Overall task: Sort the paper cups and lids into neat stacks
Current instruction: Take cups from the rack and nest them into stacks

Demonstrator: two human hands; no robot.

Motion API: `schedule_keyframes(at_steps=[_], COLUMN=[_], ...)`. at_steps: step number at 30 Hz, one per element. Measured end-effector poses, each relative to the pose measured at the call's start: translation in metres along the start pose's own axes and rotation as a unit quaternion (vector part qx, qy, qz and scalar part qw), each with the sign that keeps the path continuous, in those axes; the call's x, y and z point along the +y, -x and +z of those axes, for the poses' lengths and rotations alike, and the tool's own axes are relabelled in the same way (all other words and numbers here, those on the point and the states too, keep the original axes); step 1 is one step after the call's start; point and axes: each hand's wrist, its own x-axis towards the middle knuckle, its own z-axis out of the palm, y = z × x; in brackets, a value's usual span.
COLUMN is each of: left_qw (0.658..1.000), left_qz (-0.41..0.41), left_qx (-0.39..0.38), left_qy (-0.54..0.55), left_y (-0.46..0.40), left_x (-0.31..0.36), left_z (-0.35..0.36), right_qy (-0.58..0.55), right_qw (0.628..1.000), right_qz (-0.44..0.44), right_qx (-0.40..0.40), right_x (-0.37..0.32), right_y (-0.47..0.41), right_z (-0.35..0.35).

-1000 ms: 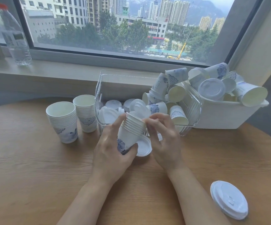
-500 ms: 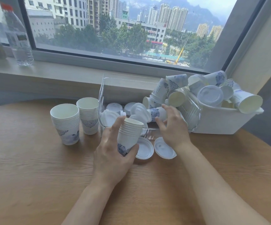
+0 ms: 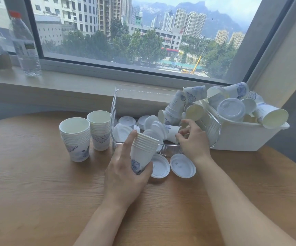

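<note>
The desk (image 3: 37,192) carries everything within arm's reach, with the supply at the back and the finished work to the left. The white tub (image 3: 246,137) at the right rear is heaped with loose cups and lids, apparently the unsorted stock. Just beside it, the clear bin (image 3: 114,110) holds white lids on its floor and tumbled cups against its right wall. Two finished cup stacks (image 3: 75,139) stand upright to the left of the bin, touching or nearly so, clear of the working area. The left hand (image 3: 124,173) wraps a nested cup stack (image 3: 143,150), tilted with its mouth toward the bin, probably so the next cup can drop in. The right hand (image 3: 193,142) reaches over the bin's front wall; its grip pinches, thumb against fingers, the base of a lying cup (image 3: 172,131), judged to be the next piece for the held stack. Two lids (image 3: 182,166) lie flat side by side on the desk in front of the bin, not yet stacked.
</note>
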Motion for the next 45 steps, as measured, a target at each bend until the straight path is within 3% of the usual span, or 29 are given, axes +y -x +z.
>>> schedule_keyframes(at_steps=[6,10,19,26,31,41,45], left_qw=[1.0,1.0,0.996,0.993,0.997,0.992,0.994], left_qz=[0.009,0.023,0.088,0.112,0.077,0.094,0.07], left_qx=[-0.003,-0.003,0.005,0.012,0.03,0.071,0.073], left_qy=[0.001,0.001,-0.017,-0.019,-0.013,-0.052,-0.032], left_y=[-0.001,-0.001,-0.001,-0.002,-0.001,-0.005,-0.004], left_x=[-0.001,-0.003,-0.003,-0.002,-0.002,-0.007,-0.005], left_z=[0.001,0.002,0.004,0.004,0.002,-0.003,-0.007], right_qy=[-0.153,-0.255,-0.179,-0.151,-0.165,-0.186,-0.099], right_qw=[0.982,0.956,0.951,0.947,0.941,0.931,0.95], right_qz=[-0.021,-0.039,-0.194,-0.25,-0.268,-0.307,-0.292], right_qx=[0.112,0.142,0.16,0.136,0.125,0.071,0.045], right_x=[-0.008,-0.008,-0.017,-0.021,-0.021,-0.022,-0.019], right_y=[0.018,0.051,0.085,0.096,0.1,0.101,0.097], right_z=[-0.001,0.0,0.015,0.026,0.031,0.043,0.046])
